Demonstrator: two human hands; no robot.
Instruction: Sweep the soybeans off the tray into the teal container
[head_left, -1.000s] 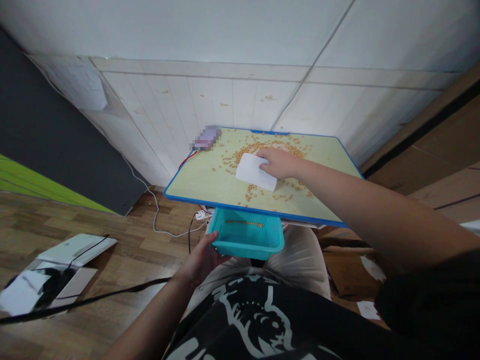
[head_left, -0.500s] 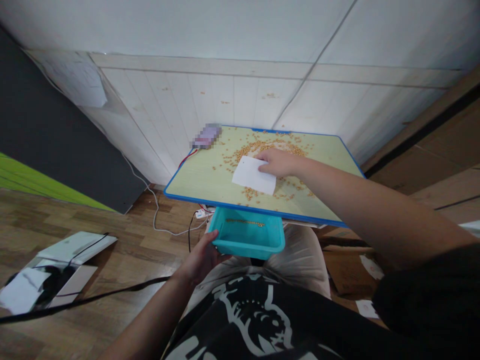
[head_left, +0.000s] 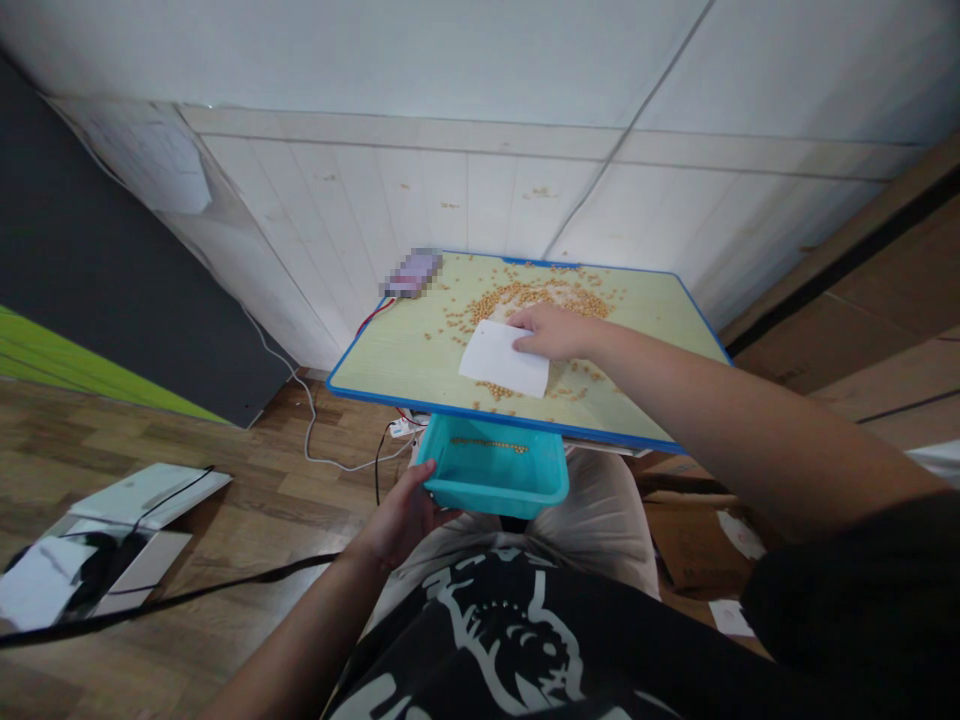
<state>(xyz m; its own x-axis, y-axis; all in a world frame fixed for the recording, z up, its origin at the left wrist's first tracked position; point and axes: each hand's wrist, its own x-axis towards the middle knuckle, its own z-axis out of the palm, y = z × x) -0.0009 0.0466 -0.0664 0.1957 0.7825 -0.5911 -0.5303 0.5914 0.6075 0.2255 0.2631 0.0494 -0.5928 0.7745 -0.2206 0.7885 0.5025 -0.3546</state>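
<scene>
My right hand (head_left: 551, 333) holds a white card (head_left: 504, 358) by its far right corner, its lower edge resting on a small blue-rimmed table (head_left: 405, 355). Several tan beans (head_left: 525, 295) are strewn over the tabletop, and a few lie just in front of the card near the front edge. My left hand (head_left: 401, 515) grips the left rim of a teal plastic bin (head_left: 491, 482), held just below the table's front edge over my lap. A thin row of beans lies inside the bin.
A blurred purple device (head_left: 411, 273) sits at the table's back left corner, with red and white cables hanging to the wooden floor. Papers and a dark object (head_left: 105, 545) lie on the floor at left. Cardboard (head_left: 697, 545) lies at right. White wall panels stand behind the table.
My right hand has drawn the card toward me and slightly left across the table, pushing beans closer to the front edge. The left hand and bin have stayed put.
</scene>
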